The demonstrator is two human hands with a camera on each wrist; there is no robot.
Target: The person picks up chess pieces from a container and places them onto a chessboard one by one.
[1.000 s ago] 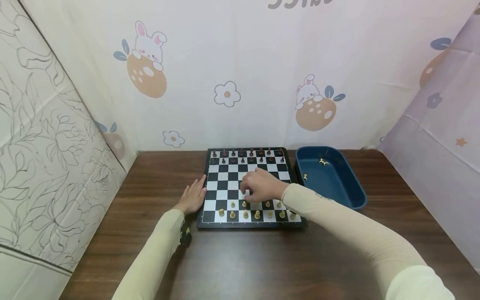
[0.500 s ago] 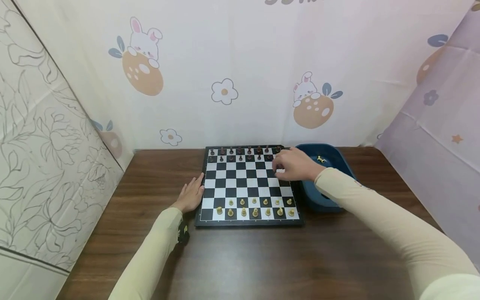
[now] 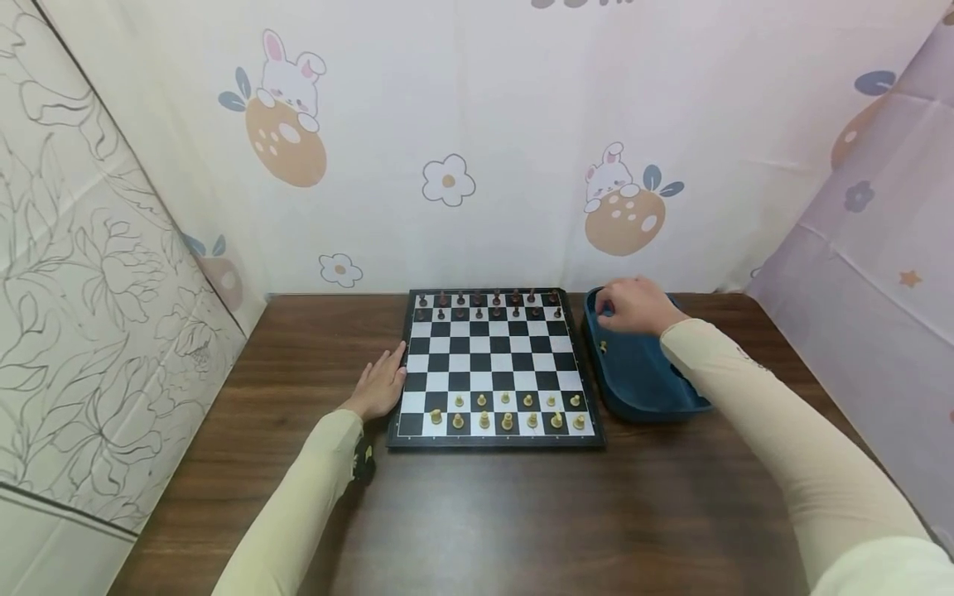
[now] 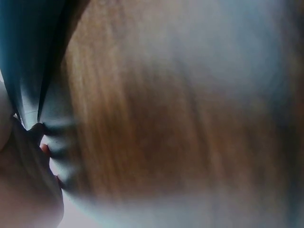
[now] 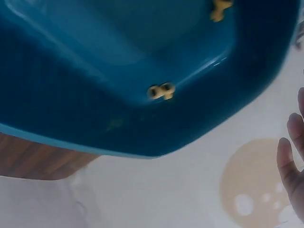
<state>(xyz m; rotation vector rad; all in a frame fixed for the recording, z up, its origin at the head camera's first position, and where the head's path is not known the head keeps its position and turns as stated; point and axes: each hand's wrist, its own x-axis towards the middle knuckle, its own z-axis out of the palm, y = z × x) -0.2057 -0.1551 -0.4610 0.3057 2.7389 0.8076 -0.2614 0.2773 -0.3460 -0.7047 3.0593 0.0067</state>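
My right hand hovers over the far left part of a blue tray, its fingers loosely bent. In the right wrist view a few of its fingers show at the right edge, with nothing seen in them. Pale chess pieces lie on the tray floor. Flat on the table, my left hand touches the left edge of the chessboard. Pale chess pieces stand in the two near rows. Dark red chess pieces fill the two far rows.
A brown wooden table carries the board and tray, which stand side by side. Behind the table hangs a pale printed curtain. Patterned panels close off the left and right sides.
My right hand has moved from the board's near pawn row, rightward and away, to above the tray. A pale pawn shows where it had been. The left hand stays put.
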